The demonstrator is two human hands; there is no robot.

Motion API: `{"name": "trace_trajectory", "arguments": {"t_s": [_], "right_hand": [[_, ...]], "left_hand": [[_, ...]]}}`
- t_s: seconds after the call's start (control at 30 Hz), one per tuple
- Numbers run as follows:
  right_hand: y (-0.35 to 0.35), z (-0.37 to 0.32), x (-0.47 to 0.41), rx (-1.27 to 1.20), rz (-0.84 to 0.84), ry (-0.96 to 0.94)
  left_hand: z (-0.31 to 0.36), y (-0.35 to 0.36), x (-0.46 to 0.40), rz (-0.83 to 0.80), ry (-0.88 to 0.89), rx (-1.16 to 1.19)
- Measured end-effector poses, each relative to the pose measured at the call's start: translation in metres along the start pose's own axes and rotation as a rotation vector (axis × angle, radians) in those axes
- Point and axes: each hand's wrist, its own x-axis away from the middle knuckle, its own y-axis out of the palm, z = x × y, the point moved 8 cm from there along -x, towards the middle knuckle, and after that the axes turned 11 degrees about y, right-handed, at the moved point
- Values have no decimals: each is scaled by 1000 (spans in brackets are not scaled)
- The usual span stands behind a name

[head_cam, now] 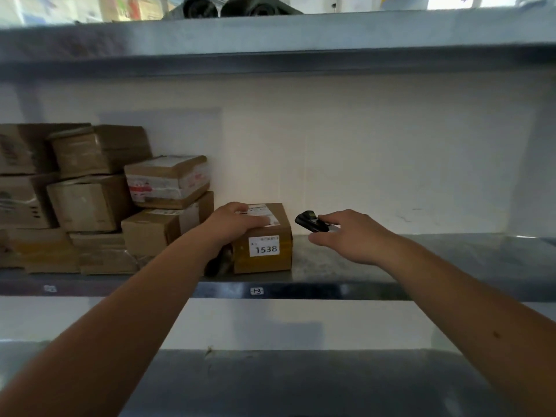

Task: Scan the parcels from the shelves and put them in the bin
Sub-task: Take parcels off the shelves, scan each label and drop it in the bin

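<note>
Left hand (237, 219) on parcel "1538" (264, 239), right hand (349, 233) holding scanner (311, 221) just beside it.

Left hand lies palm-down over the top of the small brown carton, fingers curled over its top label; carton sits on the metal shelf (421, 257), white sticker "1538" on the front face. Right hand is to the right of the carton, not touching it, fingers partly extended with the black handheld scanner pinched at the fingertips, scanner head pointing left toward the carton top. Stack of taped cardboard boxes (99, 194) sits left of the left hand, nearest box just beside the carton. Shelf surface under and right of the right hand is bare metal. Small tag (256, 291) on the shelf's front edge below the carton, unreadable.
</note>
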Motion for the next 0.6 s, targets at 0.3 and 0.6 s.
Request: {"name": "trace_trajectory", "arguments": {"t_s": [0.3, 0.6], "right_hand": [[-8, 19, 8, -16, -13, 45], [-7, 23, 32, -64, -1, 99]], "left_hand": [[-10, 12, -1, -149, -208, 130], [-6, 20, -1, -88, -68, 261]]}}
